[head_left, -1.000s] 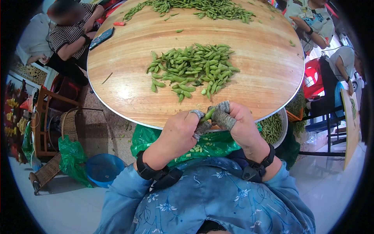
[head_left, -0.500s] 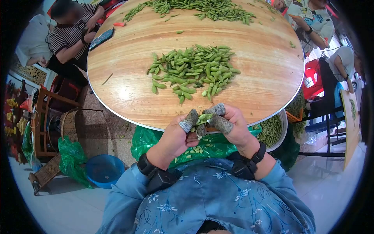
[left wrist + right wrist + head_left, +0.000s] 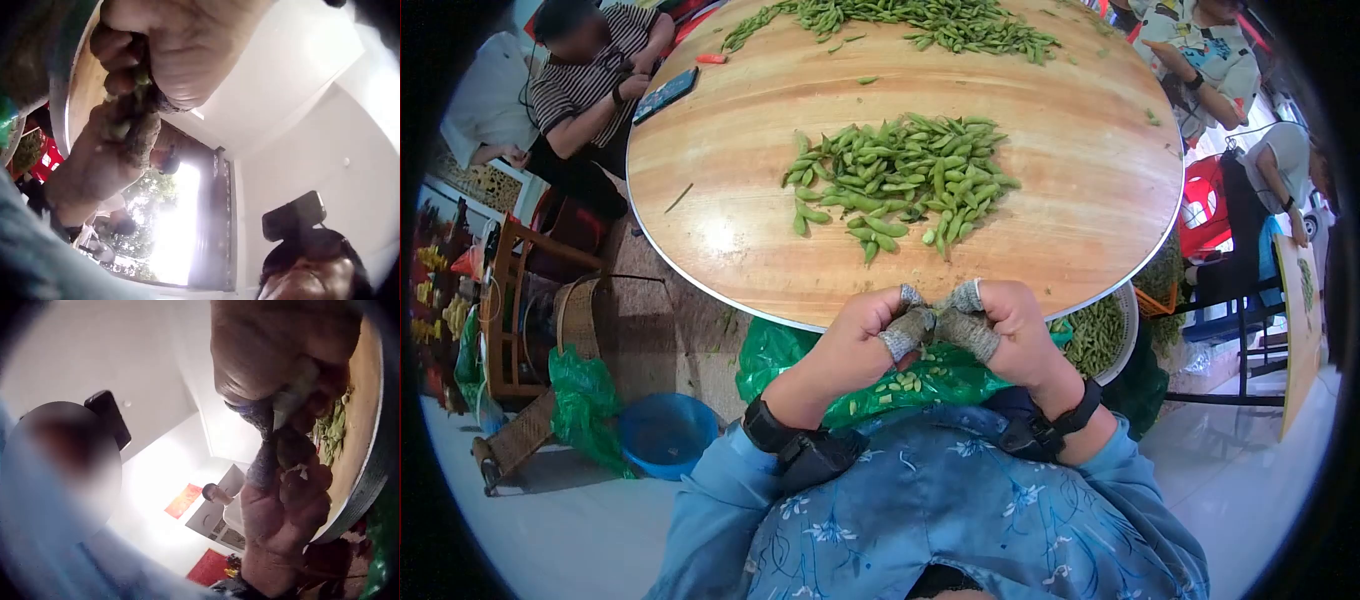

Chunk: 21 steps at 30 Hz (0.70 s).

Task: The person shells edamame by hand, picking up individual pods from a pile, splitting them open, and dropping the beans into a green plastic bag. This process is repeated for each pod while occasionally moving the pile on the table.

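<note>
Pale floor tiles (image 3: 580, 530) hold a blue basin (image 3: 668, 435); rightward, a wooden counter (image 3: 730, 230) carries green pods (image 3: 900, 175). At its near edge, left hand (image 3: 855, 340) and right hand (image 3: 1012, 330) pinch a mostly hidden pod (image 3: 937, 309), near a white-rimmed basket (image 3: 1134, 320).

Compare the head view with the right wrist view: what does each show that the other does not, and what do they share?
Only the head view: the blue basin on the floor, the phone lying on the table, and the round tub of pods.

Only the right wrist view: the white ceiling and an orange-red sheet on the wall.

Both: the left hand and right hand close together, the wooden table, green pods on it, and green plastic.
</note>
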Each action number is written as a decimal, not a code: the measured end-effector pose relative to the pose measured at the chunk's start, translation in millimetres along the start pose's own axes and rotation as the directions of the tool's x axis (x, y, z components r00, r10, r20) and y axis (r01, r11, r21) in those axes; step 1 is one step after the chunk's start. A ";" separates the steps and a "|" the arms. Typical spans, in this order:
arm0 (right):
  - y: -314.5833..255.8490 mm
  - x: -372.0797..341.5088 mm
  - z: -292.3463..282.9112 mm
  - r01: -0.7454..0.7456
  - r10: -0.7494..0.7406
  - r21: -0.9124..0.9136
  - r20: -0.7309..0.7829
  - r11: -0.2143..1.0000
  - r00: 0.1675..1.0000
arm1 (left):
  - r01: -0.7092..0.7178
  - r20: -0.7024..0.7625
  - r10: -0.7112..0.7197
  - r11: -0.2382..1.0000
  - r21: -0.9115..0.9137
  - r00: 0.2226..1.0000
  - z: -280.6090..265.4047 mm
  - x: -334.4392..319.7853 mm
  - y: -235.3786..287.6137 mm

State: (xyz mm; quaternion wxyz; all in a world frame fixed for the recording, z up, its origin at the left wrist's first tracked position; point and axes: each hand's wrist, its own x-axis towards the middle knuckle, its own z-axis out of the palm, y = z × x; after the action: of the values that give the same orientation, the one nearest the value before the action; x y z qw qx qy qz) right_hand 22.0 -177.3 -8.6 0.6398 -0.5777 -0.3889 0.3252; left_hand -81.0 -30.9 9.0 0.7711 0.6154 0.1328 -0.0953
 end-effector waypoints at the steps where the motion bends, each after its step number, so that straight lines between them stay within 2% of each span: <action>1: -3.6 -0.4 1.2 0.105 -0.109 -0.215 -0.006 0.971 0.994 | -0.065 -0.056 0.070 0.993 0.096 0.996 2.1 0.4 -3.3; 2: -5.6 -0.5 2.3 0.202 -0.218 -0.420 0.011 0.885 0.976 | -0.062 -0.058 0.068 0.994 0.095 0.996 2.8 1.9 -7.5; 4: -3.8 -0.6 5.8 0.212 -0.239 -0.425 -0.012 0.880 0.971 | -0.170 -0.065 0.191 0.955 0.241 0.979 1.3 6.1 -15.9; 6: -3.2 -3.8 7.1 0.217 -0.257 -0.431 -0.036 0.876 0.966 | -0.193 -0.062 0.216 0.945 0.265 0.974 0.5 5.7 -21.9; 8: -4.3 -8.2 6.0 0.111 -0.160 -0.394 -0.094 0.912 0.983 | -0.215 -0.058 0.242 0.933 0.290 0.969 0.3 2.3 -23.3; 9: -5.5 -12.9 2.1 0.113 -0.162 -0.393 -0.095 0.912 0.982 | -0.220 -0.016 0.251 0.875 0.430 0.968 -0.5 -0.6 -22.1; 10: -7.7 -20.8 -6.9 0.065 -0.148 -0.406 -0.176 0.912 0.973 | -0.226 0.028 0.254 0.797 0.561 0.967 -1.3 -2.4 -20.4; 11: -11.3 -28.4 -19.0 0.017 -0.134 -0.414 -0.255 0.910 0.958 | -0.226 0.028 0.255 0.795 0.562 0.967 -2.1 -2.4 -18.0; 13: -36.4 -48.8 -57.3 -0.127 0.034 -0.595 -0.166 0.794 0.986 | -0.254 -0.006 0.330 0.737 0.627 0.944 -4.9 0.5 -10.9; 14: -37.5 -61.3 -76.1 -0.166 0.050 -0.594 -0.206 0.787 0.977 | -0.254 -0.002 0.327 0.738 0.626 0.945 -6.0 3.8 -5.0; 16: -40.2 -72.9 -89.1 -0.214 0.069 -0.596 -0.256 0.774 0.964 | -0.128 -0.139 0.341 0.652 0.748 0.930 -7.5 16.6 7.9; 17: -42.0 -76.2 -91.3 -0.253 0.083 -0.418 -0.383 0.872 0.920 | -0.136 -0.127 0.338 0.654 0.744 0.932 -7.5 24.1 9.2; 18: -43.9 -80.6 -93.8 -0.260 0.116 -0.224 -0.505 0.939 0.855 | -0.218 -0.128 0.427 0.671 0.709 0.895 -6.7 33.1 9.5; 19: -41.8 -81.7 -93.7 -0.271 0.117 -0.224 -0.529 0.936 0.841 | -0.303 -0.129 0.509 0.677 0.671 0.851 -3.6 40.5 9.6; 20: -35.4 -77.2 -89.7 -0.253 0.105 -0.224 -0.519 0.941 0.848 | -0.260 -0.113 0.435 0.706 0.659 0.893 2.5 40.0 14.0; 21: -30.4 -71.2 -83.7 -0.230 0.092 -0.222 -0.500 0.947 0.861 | -0.268 -0.098 0.432 0.704 0.658 0.897 10.9 38.6 16.3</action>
State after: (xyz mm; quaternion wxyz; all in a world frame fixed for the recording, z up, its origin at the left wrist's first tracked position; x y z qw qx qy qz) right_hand 59.4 -283.3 10.4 0.6005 -0.7540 -0.2077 0.1663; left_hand -38.5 -37.2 13.9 0.5016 0.8576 0.0669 0.0917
